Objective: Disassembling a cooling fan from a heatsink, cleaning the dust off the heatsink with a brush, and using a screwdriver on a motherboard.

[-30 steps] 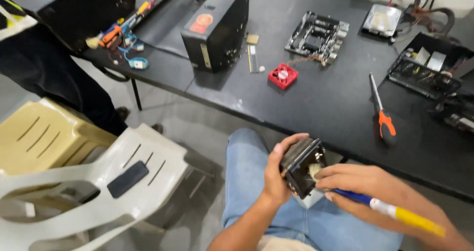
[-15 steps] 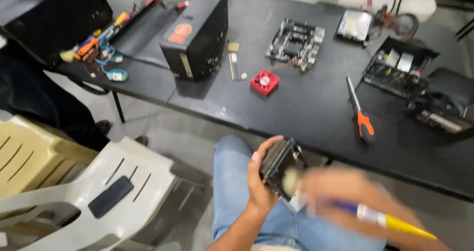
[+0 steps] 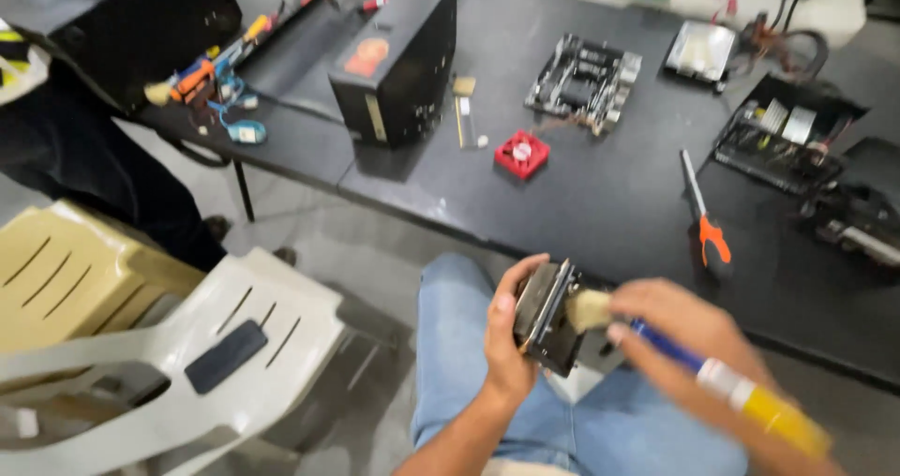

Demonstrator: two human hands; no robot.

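Over my lap, my left hand (image 3: 506,340) grips a small dark metal computer part (image 3: 548,317), a boxy block with fins. My right hand (image 3: 675,331), blurred by motion, holds a paintbrush (image 3: 741,392) with a blue, white and yellow handle. The brush's pale bristles (image 3: 588,309) touch the part's right face. Both hands hover above my blue jeans (image 3: 469,392), just in front of the black table's (image 3: 600,204) near edge.
On the table lie an orange-handled screwdriver (image 3: 703,218), a small red fan (image 3: 521,153), a bare motherboard (image 3: 583,82), a black box-shaped unit (image 3: 394,59), an open black case (image 3: 783,134) and hand tools (image 3: 211,73). A white plastic chair (image 3: 187,364) with a phone (image 3: 225,356) stands left. A person in dark clothes (image 3: 84,185) is at far left.
The view has shifted a little. My right hand swept the brush across the part, and my left hand turned the part slightly while still holding it.
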